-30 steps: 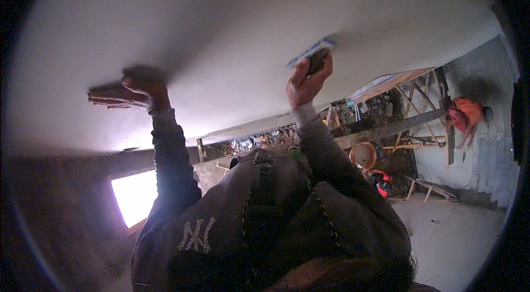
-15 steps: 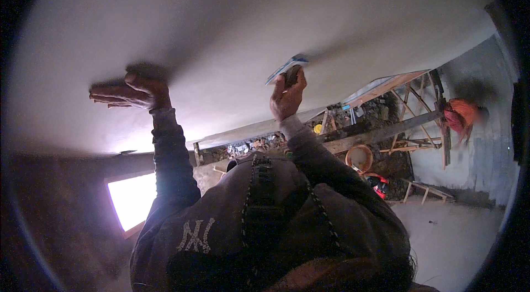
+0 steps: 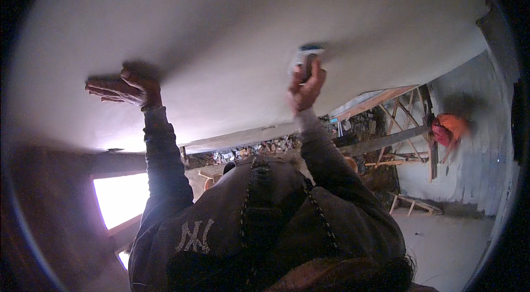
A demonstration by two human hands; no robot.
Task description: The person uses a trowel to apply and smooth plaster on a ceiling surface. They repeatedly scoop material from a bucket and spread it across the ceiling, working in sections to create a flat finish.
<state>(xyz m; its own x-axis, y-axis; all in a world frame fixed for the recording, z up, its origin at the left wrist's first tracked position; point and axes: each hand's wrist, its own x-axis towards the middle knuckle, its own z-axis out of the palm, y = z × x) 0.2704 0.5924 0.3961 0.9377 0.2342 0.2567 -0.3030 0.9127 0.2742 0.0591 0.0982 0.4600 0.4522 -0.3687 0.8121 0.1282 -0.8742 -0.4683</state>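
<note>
A broad, smooth pale plastered surface (image 3: 237, 10) spreads across the upper view. My left hand (image 3: 126, 90) is open against it, fingers stretched out to the left and thumb raised, with nothing held. In my right hand (image 3: 307, 90) is a plastering trowel, a thin flat plate (image 3: 296, 61) with a dark handle, blurred by motion. My fingers and thumb close round its handle. The plate is at the surface; how fully it touches cannot be made out. Both forearms reach up in dark sleeves.
A bright window opening (image 3: 122, 198) lies at the left. Wooden scaffold framing (image 3: 400, 126) stands at the right, beside a person in orange (image 3: 450, 127). Rubble (image 3: 259, 148) lies beyond me, and a small wooden frame (image 3: 411, 204) sits at the lower right.
My right hand has moved right and slightly up with the trowel, whose plate has turned. The left hand stays flat, shifted slightly left in view. The background has shifted left too.
</note>
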